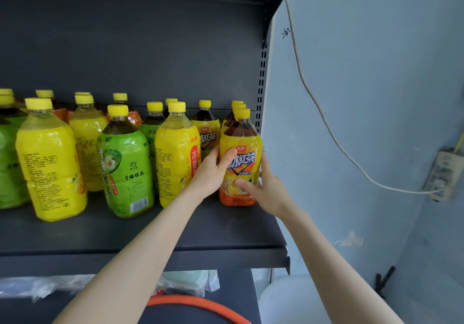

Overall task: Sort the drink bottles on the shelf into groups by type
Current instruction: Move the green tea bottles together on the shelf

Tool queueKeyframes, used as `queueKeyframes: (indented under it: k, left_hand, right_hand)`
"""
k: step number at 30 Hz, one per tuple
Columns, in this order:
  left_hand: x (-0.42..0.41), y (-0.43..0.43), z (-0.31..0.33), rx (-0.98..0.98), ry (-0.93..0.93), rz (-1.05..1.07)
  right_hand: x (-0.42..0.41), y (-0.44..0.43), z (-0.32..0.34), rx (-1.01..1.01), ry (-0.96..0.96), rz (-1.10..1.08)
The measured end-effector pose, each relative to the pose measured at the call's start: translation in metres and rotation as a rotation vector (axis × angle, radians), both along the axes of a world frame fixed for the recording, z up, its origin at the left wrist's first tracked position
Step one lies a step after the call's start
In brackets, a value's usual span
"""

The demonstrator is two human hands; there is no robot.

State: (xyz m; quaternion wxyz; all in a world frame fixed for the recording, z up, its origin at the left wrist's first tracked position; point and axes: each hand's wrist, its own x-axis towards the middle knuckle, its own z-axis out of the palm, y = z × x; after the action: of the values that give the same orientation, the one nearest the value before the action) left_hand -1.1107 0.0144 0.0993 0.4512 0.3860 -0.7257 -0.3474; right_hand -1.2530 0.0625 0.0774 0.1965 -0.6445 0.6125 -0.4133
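An iced black tea bottle (244,163) with an orange-yellow label and yellow cap stands at the right end of the dark shelf (200,233). My left hand (213,170) grips its left side, thumb on the label. My right hand (263,185) holds its right side and lower label. More black tea bottles (236,112) stand in a row behind it, and another (207,128) stands to their left. Yellow-labelled bottles (175,158), (50,163) and a green tea bottle (125,168) stand mixed to the left.
The shelf's right upright (262,80) is just beside the held bottle. A white cable (326,125) runs down the blue wall to a power strip (444,173). Plastic-wrapped goods (188,283) and an orange rim (200,303) lie below the shelf.
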Motion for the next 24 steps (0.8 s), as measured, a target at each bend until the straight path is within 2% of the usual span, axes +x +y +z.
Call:
queueKeyframes:
  k: [3,6,11,21,24]
  left_hand:
    - [0.007,0.011,0.005,-0.081,-0.165,0.144]
    - [0.018,0.030,0.004,-0.162,-0.229,0.259]
    - [0.048,0.060,-0.002,-0.281,-0.166,0.339]
    - [0.135,0.060,-0.006,-0.464,0.050,0.627]
    - [0.159,0.044,-0.012,-0.492,0.069,0.710]
  right_hand:
    - [0.002,0.014,0.010,0.024,0.188,-0.138]
    - [0.003,0.030,0.017,-0.039,0.295,-0.227]
    - [0.019,0.051,0.029,-0.269,0.204,-0.165]
    - [0.093,0.030,0.037,-0.389,0.123,-0.010]
    - [0.115,0.013,0.032,-0.417,0.127,-0.042]
